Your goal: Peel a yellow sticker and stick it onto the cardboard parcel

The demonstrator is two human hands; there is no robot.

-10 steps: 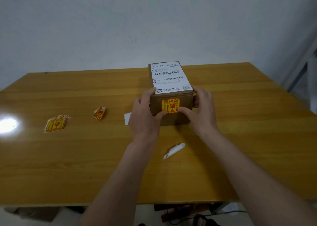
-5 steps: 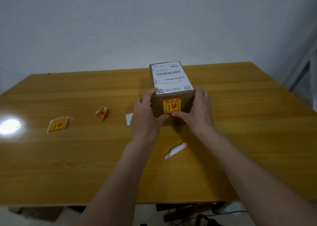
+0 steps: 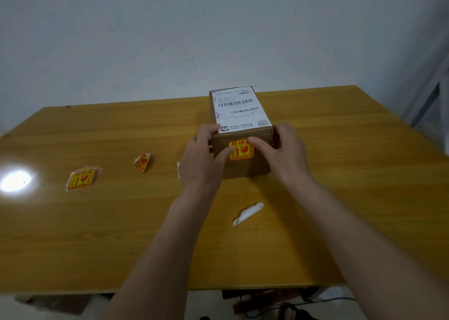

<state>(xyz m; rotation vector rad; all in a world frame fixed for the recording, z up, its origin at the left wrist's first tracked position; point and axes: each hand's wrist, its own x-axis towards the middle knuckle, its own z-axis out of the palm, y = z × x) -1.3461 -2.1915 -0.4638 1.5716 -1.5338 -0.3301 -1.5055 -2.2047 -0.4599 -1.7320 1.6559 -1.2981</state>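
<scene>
The cardboard parcel [image 3: 247, 169] stands mid-table with a white shipping label [image 3: 239, 110] on top. A yellow sticker [image 3: 243, 152] with red print sits on its near face. My left hand [image 3: 199, 166] grips the parcel's left side, fingers at the top left corner and thumb pressed on the sticker's left part. Around the right side wraps my right hand [image 3: 288, 154], with one finger laid across the sticker's upper right.
A small stack of yellow stickers [image 3: 81, 180] lies on the wooden table [image 3: 340, 198] at the left, with one curled sticker [image 3: 142, 161] nearer the parcel. A rolled white backing strip [image 3: 247, 214] lies between my forearms. A white scrap [image 3: 178, 170] peeks out behind my left hand.
My right finger has slid from the sticker's lower edge up to its upper right. My left thumb has moved onto the sticker's left side. The parcel stays in place.
</scene>
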